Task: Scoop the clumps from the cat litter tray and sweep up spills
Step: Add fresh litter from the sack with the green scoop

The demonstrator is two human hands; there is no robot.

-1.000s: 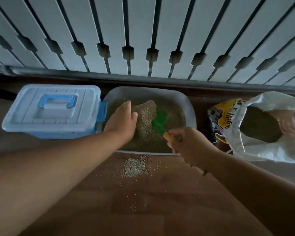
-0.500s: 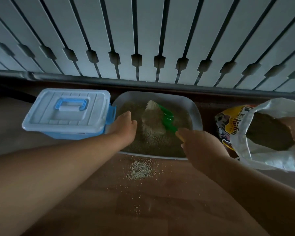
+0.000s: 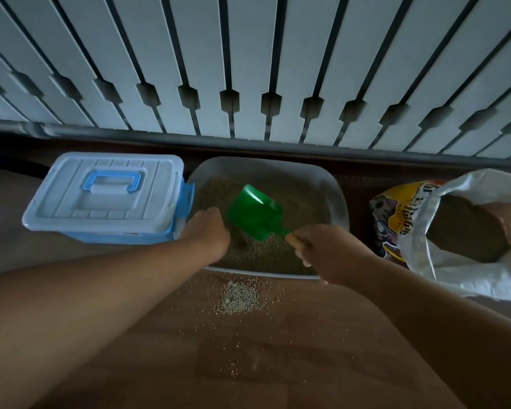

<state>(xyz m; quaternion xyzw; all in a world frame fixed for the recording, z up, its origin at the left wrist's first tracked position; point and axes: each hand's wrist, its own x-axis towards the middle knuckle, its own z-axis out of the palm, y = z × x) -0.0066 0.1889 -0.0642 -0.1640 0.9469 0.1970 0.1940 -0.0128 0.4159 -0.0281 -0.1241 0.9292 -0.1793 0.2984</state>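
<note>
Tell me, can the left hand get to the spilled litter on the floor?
Probably yes. The left hand holds nothing and sits at the tray edge; the spill lies on bare floor just in front, nothing between them.

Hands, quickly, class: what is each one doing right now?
Left hand: in the litter tray, fingers hidden, grip cannot be told.
Right hand: closed round the handle of the green scoop.

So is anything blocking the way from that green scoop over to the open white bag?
Nothing visible does. The green scoop sits over the litter tray, and the white bag lies open to its right, with only the tray's rim and bare floor between.
</note>
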